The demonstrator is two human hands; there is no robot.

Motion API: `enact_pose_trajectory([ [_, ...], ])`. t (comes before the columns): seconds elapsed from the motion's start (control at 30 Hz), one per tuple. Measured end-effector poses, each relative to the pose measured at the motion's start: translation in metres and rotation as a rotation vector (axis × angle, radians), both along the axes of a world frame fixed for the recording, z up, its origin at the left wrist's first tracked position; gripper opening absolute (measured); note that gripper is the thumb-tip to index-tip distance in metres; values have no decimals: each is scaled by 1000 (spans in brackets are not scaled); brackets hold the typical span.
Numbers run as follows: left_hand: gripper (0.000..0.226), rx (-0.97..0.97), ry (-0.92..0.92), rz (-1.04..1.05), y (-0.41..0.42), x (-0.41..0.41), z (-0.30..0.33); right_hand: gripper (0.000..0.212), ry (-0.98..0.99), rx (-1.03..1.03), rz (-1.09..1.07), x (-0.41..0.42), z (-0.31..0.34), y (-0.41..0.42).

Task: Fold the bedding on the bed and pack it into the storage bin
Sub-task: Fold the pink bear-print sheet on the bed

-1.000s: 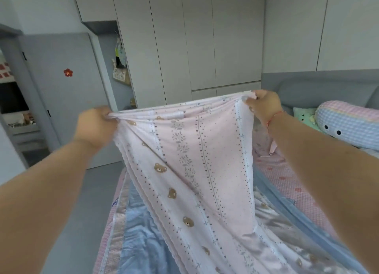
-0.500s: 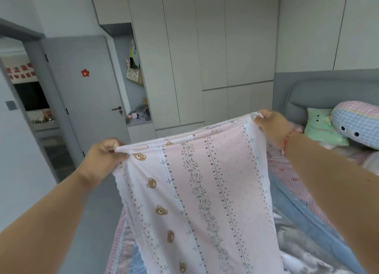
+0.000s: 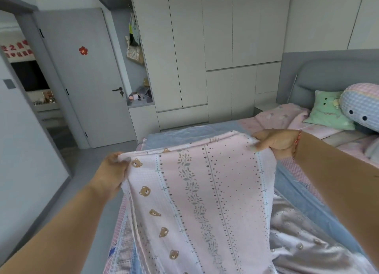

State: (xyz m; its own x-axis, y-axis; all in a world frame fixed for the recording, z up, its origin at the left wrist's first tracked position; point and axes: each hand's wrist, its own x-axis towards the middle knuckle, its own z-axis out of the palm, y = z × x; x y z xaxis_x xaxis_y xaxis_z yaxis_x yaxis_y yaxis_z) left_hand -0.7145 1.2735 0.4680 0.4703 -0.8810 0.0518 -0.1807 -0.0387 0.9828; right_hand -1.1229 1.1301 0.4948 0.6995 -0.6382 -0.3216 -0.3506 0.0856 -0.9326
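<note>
So my left hand (image 3: 111, 171) and right hand (image 3: 275, 142) each pinched a top corner of the pink sheet (image 3: 201, 202), keeping it taut over the bed (image 3: 297, 191) for folding

Pink bedding (image 3: 205, 202) with bear and leaf stripes, top edge stretched taut, hanging down over the bed (image 3: 303, 189)

The sheet (image 3: 203, 195), stretched between the left hand (image 3: 114, 171) and right hand (image 3: 274, 142), screens most of the bed (image 3: 307, 222) below it. Bare floor (image 3: 92, 171) lies open to the left of the bed, up to the door (image 3: 82, 78) and wardrobe (image 3: 205, 48). Past the sheet's top edge, flat blue bedding (image 3: 184, 134) leaves room above it. At the right, pillows (image 3: 332, 111) crowd the headboard (image 3: 328, 74), and rumpled bedding fills the near right corner.
</note>
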Motion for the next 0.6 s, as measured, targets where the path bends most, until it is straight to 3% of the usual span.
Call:
enact_pose_trajectory([
  [0.07,29,41,3,-67,0,-6,-3,85,28,-8,30,-1,-4,-3],
  [0.17,21,62,109,-285,7,-11,-6,96,59,19,-97,-3,-17,-11],
  [0.27,72,140,178,-564,9,4,-14,92,15,7,-231,-4,-34,-15],
  [0.33,88,244,188,-565,7,19,-29,79,-14,-2,-294,0,-42,-15],
  [0.4,82,343,158,-496,4,23,-36,67,-25,-5,-328,5,-49,-16],
  [0.5,31,243,226,-325,-8,33,-38,75,-205,-6,-435,10,-52,-23],
  [0.6,37,107,341,-318,-10,29,-46,83,-259,20,-380,11,-67,-21],
])
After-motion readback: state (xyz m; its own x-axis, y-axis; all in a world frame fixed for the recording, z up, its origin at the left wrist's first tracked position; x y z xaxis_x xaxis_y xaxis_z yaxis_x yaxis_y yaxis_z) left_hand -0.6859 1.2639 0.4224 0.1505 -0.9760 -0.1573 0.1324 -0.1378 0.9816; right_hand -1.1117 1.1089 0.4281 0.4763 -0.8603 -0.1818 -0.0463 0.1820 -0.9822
